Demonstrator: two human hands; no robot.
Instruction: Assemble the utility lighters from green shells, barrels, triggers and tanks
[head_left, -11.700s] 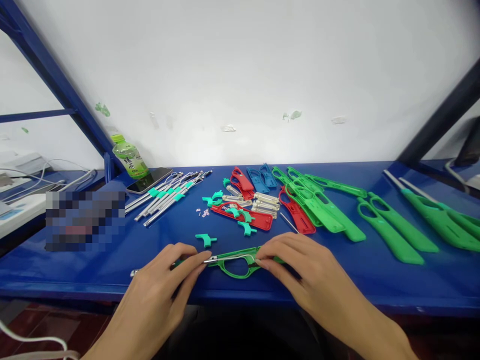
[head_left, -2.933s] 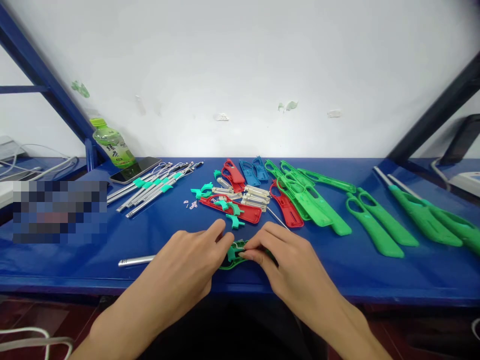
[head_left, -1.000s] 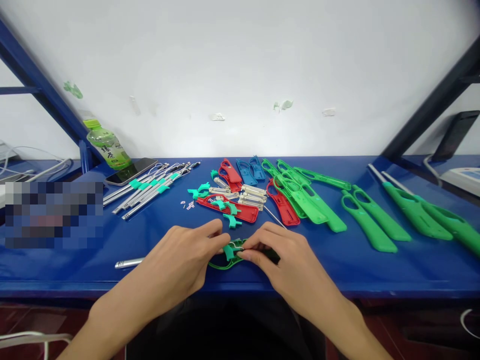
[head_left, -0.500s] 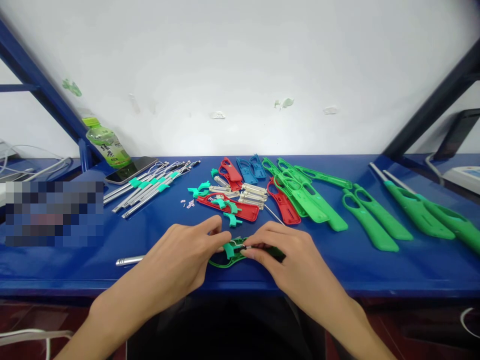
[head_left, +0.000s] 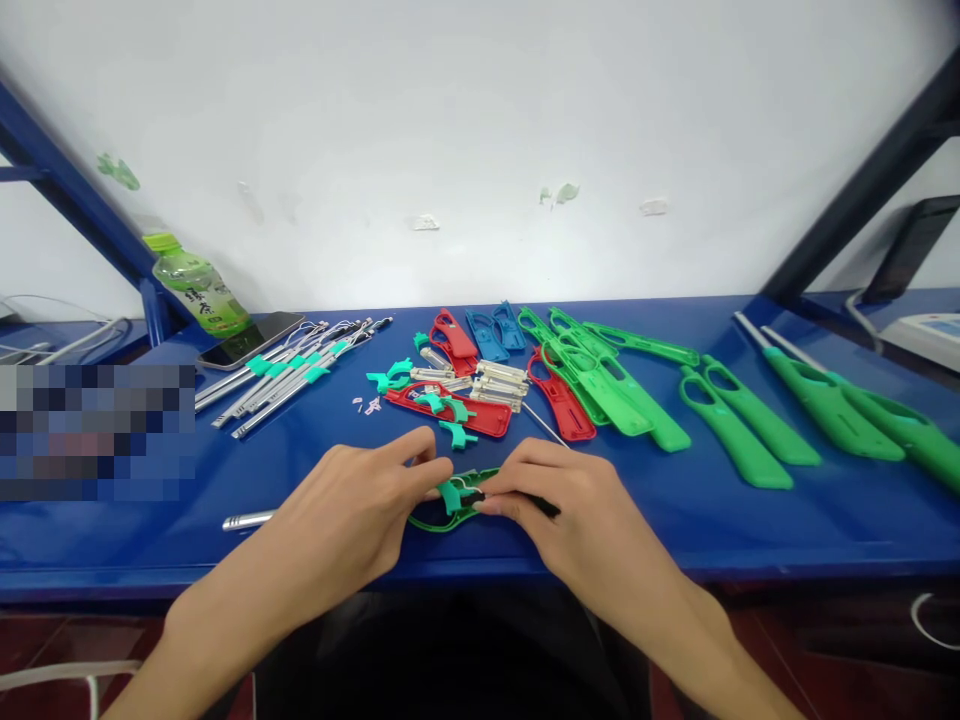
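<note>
A green lighter half-shell (head_left: 431, 524) lies open near the table's front edge, with a teal trigger piece (head_left: 452, 497), a thin white wire and a small black part inside. My left hand (head_left: 375, 500) is closed at the shell's left end, thumb and index finger at the teal piece; a metal tube (head_left: 247, 520) sticks out to the left from beneath this hand. On the right, my right hand (head_left: 562, 490) pinches the black part (head_left: 472, 498) over the shell. My right palm hides the shell's right end.
Behind the hands lie red half-shells (head_left: 491, 417), blue half-shells (head_left: 491, 338), teal pieces (head_left: 459, 434) and clear parts (head_left: 499, 385). Metal tubes (head_left: 281, 375), a phone (head_left: 281, 328) and a bottle (head_left: 199, 290) are at left. Green shells (head_left: 739, 435) and assembled lighters (head_left: 832, 405) are at right.
The whole view has shifted slightly, so things appear a little further left and mostly higher. More of the black part and white wire shows between my hands, which hold nearly the same pose.
</note>
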